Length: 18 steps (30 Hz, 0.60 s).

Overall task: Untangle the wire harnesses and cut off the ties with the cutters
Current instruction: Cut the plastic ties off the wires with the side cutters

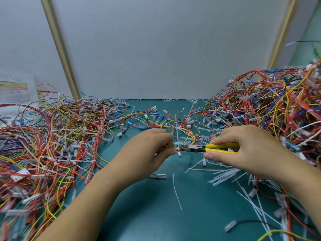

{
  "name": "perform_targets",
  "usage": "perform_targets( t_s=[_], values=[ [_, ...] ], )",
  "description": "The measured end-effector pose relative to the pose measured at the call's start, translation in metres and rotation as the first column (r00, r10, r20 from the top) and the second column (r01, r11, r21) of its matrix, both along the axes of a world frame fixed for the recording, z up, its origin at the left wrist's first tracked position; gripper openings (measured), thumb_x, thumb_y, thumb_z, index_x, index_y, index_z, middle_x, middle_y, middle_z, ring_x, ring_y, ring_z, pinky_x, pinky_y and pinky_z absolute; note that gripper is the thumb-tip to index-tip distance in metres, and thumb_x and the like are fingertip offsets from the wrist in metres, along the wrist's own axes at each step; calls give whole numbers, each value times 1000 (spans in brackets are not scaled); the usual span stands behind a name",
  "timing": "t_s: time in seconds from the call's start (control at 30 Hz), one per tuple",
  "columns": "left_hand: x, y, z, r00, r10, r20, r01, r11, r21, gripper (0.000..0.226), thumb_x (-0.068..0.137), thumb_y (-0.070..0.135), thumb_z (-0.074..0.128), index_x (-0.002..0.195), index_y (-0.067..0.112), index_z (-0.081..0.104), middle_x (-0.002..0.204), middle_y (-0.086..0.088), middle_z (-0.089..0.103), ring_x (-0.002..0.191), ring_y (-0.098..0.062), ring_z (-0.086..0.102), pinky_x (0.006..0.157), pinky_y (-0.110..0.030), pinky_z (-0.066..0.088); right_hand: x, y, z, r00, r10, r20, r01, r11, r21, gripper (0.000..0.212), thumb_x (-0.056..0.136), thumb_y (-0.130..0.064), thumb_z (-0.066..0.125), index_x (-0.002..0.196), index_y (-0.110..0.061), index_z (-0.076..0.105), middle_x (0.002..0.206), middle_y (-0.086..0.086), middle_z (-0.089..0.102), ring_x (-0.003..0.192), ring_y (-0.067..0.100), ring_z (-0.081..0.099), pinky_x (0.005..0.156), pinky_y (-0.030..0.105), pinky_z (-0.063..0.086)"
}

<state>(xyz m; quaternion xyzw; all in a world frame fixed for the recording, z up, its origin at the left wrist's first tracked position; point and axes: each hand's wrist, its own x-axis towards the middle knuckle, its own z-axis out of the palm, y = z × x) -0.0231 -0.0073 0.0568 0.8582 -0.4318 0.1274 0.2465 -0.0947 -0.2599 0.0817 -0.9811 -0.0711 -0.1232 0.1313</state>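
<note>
Center frame: my left hand (149,150) pinches a harness (188,134), fingers curled tight on its red and yellow wires. My right hand (243,148) grips the cutters (206,148) by the yellow handles, with the nose at a white tie (178,148) just beside the left fingertips. Can't tell if it's biting. Wire piles (52,145) fill the left and right of frame, and cut ties (224,174) lie lower right on the green mat (156,214).

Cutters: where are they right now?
Head view, right of centre: the cutters are in the right hand, tips at the wires pinched by the left hand.
</note>
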Motion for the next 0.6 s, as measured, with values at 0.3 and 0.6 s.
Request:
perform_targets(
  t_s=[0.3,0.6],
  values=[
    [0,0,-1,1000,7,6,-7,1000,7,21,96,26,64,78,19,55,71,14,46,73,-2,44,65,-23,37,0,1,-1,1000,-8,-18,8,1000,-1,55,66,-92,38,95,-55,66,87,-22,67,83,0,60,73,36,52],
    [-1,1,-1,1000,5,3,-5,1000,21,22,96,27,64,77,18,56,72,12,47,72,-3,43,65,-25,37,-2,2,2,1000,-3,-30,2,1000,-30,57,69,-92,36,95,-52,67,85,-20,66,80,0,58,70,35,52]
  ],
)
